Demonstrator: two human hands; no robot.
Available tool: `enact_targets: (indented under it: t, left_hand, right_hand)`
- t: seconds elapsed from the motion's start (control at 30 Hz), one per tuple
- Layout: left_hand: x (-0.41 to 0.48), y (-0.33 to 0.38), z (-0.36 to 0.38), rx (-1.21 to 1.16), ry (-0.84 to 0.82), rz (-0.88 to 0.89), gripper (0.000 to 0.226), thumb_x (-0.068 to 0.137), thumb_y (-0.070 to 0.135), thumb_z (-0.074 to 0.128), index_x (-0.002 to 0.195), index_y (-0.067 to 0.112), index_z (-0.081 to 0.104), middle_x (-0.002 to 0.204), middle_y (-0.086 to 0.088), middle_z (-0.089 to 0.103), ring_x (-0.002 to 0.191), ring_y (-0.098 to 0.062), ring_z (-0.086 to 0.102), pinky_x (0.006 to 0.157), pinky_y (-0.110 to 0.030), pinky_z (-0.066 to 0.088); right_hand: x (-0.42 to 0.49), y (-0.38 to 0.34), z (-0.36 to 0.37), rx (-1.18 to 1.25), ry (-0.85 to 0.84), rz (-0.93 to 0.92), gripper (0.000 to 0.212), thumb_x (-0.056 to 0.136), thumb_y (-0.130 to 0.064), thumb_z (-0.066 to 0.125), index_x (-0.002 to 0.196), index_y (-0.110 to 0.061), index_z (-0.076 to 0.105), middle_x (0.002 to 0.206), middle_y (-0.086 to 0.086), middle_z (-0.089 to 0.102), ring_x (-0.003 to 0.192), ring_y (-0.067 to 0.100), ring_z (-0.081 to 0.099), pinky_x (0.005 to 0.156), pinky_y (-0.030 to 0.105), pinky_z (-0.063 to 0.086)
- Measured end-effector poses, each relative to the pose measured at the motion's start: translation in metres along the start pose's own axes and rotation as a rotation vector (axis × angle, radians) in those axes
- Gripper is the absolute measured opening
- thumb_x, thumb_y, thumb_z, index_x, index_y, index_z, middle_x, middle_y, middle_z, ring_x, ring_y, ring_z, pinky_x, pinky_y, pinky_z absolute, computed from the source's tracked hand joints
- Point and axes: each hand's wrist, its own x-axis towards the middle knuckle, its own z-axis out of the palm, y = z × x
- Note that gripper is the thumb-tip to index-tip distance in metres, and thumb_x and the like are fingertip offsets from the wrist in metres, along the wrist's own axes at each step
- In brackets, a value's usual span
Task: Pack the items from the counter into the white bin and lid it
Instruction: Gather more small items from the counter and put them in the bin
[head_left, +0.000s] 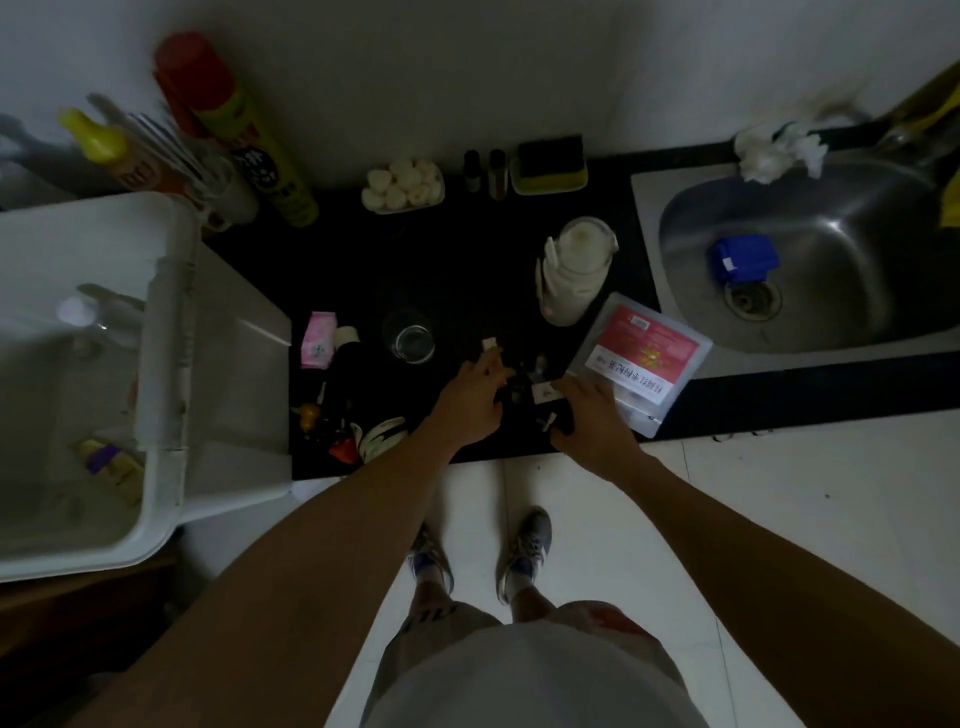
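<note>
Beyond the counter we see a steel sink (810, 228) with a blue block (744, 258) lying beside its drain (753, 300) and a crumpled white cloth (779, 150) on its back rim. Below us are pale floor tiles (779, 519), and our two sneakers (524, 545) stand side by side just in front of the counter edge.
</note>
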Motion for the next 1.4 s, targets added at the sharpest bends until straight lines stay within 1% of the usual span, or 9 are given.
enact_targets:
  t: [0.13, 0.27, 0.53, 0.67, 0.87, 0.97, 1.13, 1.3, 1.4]
  left_hand:
    - [0.005, 0.005, 0.007, 0.077, -0.019, 0.020, 0.044, 0.087, 0.005, 0.054, 0.131, 0.015, 0.052, 0.147, -0.005, 0.037, 0.118, -0.033, 0.041, 0.094, -0.044, 0.047]
    - [0.007, 0.007, 0.012, 0.052, 0.038, 0.016, 0.028, 0.087, 0.003, 0.055, 0.114, 0.008, 0.058, 0.129, -0.010, 0.047, 0.111, -0.033, 0.048, 0.085, -0.045, 0.051]
    - [0.009, 0.002, 0.015, 0.103, 0.086, -0.026, 0.016, 0.088, 0.007, 0.058, 0.104, 0.008, 0.058, 0.115, -0.011, 0.049, 0.100, -0.029, 0.055, 0.079, -0.040, 0.051]
    - [0.008, 0.003, 0.009, 0.124, 0.147, 0.031, 0.016, 0.090, 0.024, 0.058, 0.099, 0.011, 0.061, 0.104, -0.008, 0.055, 0.093, -0.026, 0.055, 0.077, -0.040, 0.048]
    - [-0.001, 0.014, 0.005, -0.387, 0.181, -0.214, 0.016, 0.097, 0.014, 0.052, 0.104, 0.003, 0.061, 0.104, -0.009, 0.046, 0.078, -0.016, 0.054, 0.079, -0.021, 0.044]
    - [-0.004, 0.026, 0.002, -0.698, 0.148, -0.360, 0.005, 0.095, 0.011, 0.050, 0.093, 0.009, 0.053, 0.105, -0.018, 0.045, 0.077, -0.023, 0.054, 0.079, -0.040, 0.054]
    - [-0.012, 0.060, -0.021, -1.077, -0.027, -0.363, 0.022, 0.096, 0.011, 0.053, 0.118, 0.007, 0.051, 0.080, -0.001, 0.055, 0.055, -0.003, 0.050, 0.048, -0.016, 0.039]
    - [-0.021, 0.056, -0.030, -1.084, -0.114, -0.319, 0.023, 0.094, 0.026, 0.059, 0.112, 0.012, 0.057, 0.066, 0.002, 0.055, 0.056, -0.010, 0.048, 0.049, -0.024, 0.037]
    - [-0.028, 0.058, -0.035, -1.087, -0.113, -0.299, 0.019, 0.093, 0.025, 0.062, 0.106, 0.012, 0.058, 0.070, -0.001, 0.056, 0.058, -0.009, 0.051, 0.049, -0.023, 0.038]
  right_hand:
    - [0.002, 0.001, 0.009, -0.034, -0.038, -0.021, 0.070, 0.077, -0.008, 0.068, 0.142, -0.010, 0.041, 0.146, 0.014, 0.039, 0.134, 0.035, 0.031, 0.108, 0.041, 0.035]
    - [0.008, 0.004, 0.019, -0.106, 0.016, -0.061, 0.068, 0.078, -0.001, 0.065, 0.142, -0.012, 0.045, 0.136, 0.016, 0.048, 0.126, 0.037, 0.041, 0.105, 0.042, 0.039]
    - [0.015, 0.011, 0.030, -0.238, 0.143, -0.077, 0.036, 0.084, -0.016, 0.064, 0.118, -0.006, 0.061, 0.116, 0.017, 0.058, 0.105, 0.035, 0.052, 0.086, 0.040, 0.047]
    - [0.017, 0.001, 0.022, 0.148, 0.276, 0.053, 0.008, 0.092, -0.016, 0.053, 0.092, -0.012, 0.060, 0.095, 0.006, 0.057, 0.092, 0.022, 0.051, 0.078, 0.029, 0.040]
    - [0.017, -0.017, 0.003, 0.882, 0.185, 0.369, 0.022, 0.099, -0.017, 0.042, 0.085, -0.005, 0.055, 0.075, 0.011, 0.054, 0.067, 0.015, 0.052, 0.061, 0.027, 0.044]
    - [0.013, -0.024, -0.007, 1.082, 0.146, 0.435, 0.020, 0.099, -0.013, 0.043, 0.085, -0.008, 0.058, 0.073, 0.007, 0.058, 0.065, 0.013, 0.056, 0.060, 0.024, 0.049]
    - [0.010, -0.037, -0.019, 1.244, 0.082, 0.463, 0.014, 0.097, -0.017, 0.055, 0.092, -0.009, 0.065, 0.081, 0.008, 0.067, 0.070, 0.016, 0.065, 0.062, 0.024, 0.056]
    - [0.009, -0.048, -0.033, 1.355, 0.045, 0.491, 0.013, 0.097, -0.019, 0.055, 0.094, -0.014, 0.067, 0.091, 0.006, 0.069, 0.079, 0.015, 0.067, 0.064, 0.023, 0.057]
    - [0.009, -0.053, -0.035, 1.328, -0.009, 0.493, 0.014, 0.097, -0.024, 0.056, 0.094, -0.016, 0.068, 0.083, 0.007, 0.066, 0.061, 0.011, 0.063, 0.052, 0.021, 0.050]
